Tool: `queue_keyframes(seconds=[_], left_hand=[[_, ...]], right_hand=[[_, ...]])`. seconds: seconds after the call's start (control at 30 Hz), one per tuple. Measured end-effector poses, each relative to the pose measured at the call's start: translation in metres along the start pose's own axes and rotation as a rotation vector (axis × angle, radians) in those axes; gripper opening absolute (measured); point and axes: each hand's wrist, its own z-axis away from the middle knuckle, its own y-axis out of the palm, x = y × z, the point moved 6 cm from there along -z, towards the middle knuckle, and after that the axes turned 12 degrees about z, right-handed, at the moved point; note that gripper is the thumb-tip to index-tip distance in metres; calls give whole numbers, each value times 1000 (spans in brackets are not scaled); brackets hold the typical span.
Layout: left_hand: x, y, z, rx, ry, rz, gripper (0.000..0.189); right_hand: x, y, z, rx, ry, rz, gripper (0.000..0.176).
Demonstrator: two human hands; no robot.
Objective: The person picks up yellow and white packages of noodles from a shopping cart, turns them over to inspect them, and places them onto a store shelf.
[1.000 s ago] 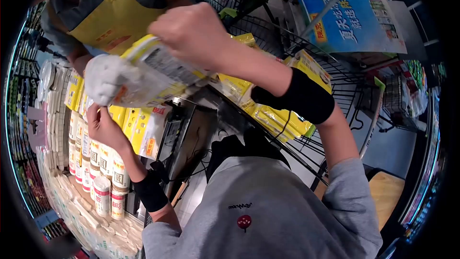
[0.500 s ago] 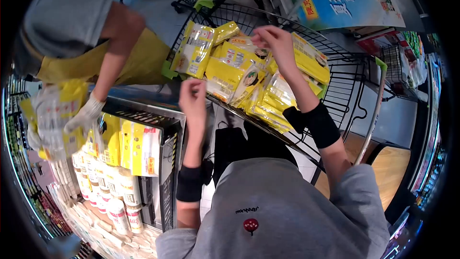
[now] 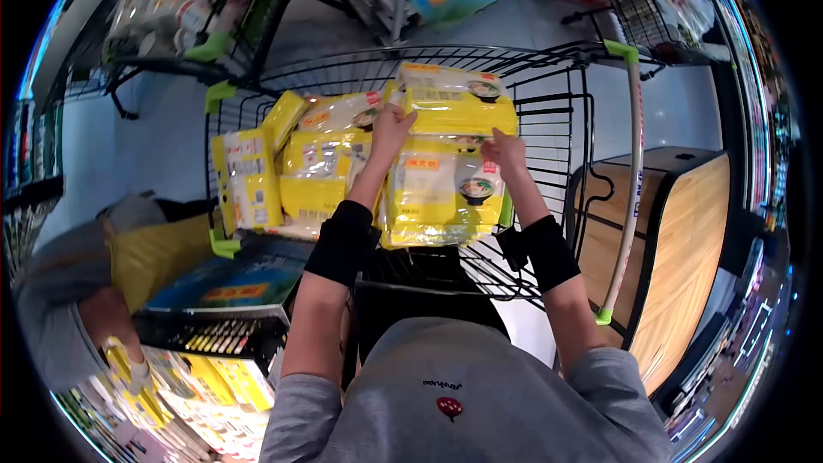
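A black wire shopping cart (image 3: 566, 103) stands in front of me, filled with several yellow multi-packs of noodles. My left hand (image 3: 390, 130) grips the upper left edge of one yellow noodle pack (image 3: 441, 193) that lies tilted toward me. My right hand (image 3: 504, 154) holds the same pack at its upper right edge. Another yellow pack (image 3: 459, 99) lies just behind it, and more yellow packs (image 3: 244, 180) stand at the cart's left side. Both my wrists wear black cuffs.
A co-worker in a grey top and yellow apron (image 3: 154, 261) bends at the lower left, a gloved hand (image 3: 137, 373) on yellow packs at a shelf. A wooden counter (image 3: 686, 231) stands right of the cart. A second cart (image 3: 214, 17) is at the upper left.
My view has swung from the shelf onto the cart. Both hands, which earlier passed a pack toward the co-worker's gloved hand, then reached into the cart, now grip one yellow pack.
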Motion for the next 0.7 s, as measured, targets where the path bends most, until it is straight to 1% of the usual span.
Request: queue_keyframes(seconds=[0.03,0.07,0.17,0.2,0.3,0.37,0.4,0.5,0.57,0.6,0.7], left_hand=[[1,14,-9,1,-21,-75,41],[6,23,-14,3,-83,-100,43],[25,29,-29,-15,-255,-185,50],[19,31,-31,45,-237,-245,51],[-10,37,-43,-2,175,-469,50],[10,33,-64,-91,26,-242,51],[11,32,-70,-133,-51,-127,52],[26,57,-81,54,-467,620,52],[38,59,-90,74,-353,541,55],[34,58,-90,84,-299,500,56],[36,53,-87,21,-342,545,51]], right_hand=[[-16,-4,-12,27,130,-49,32],[-35,-2,-22,69,290,-186,41],[-41,19,-31,240,343,-519,39],[-43,22,-38,263,319,-532,40],[-44,36,-43,335,262,-561,42],[-25,46,-29,385,244,-566,42],[-22,47,-29,378,255,-566,42],[-17,41,-34,349,349,-525,43],[-23,43,-40,373,356,-599,47],[-25,43,-40,384,361,-638,49],[-30,45,-41,360,477,-683,57]])
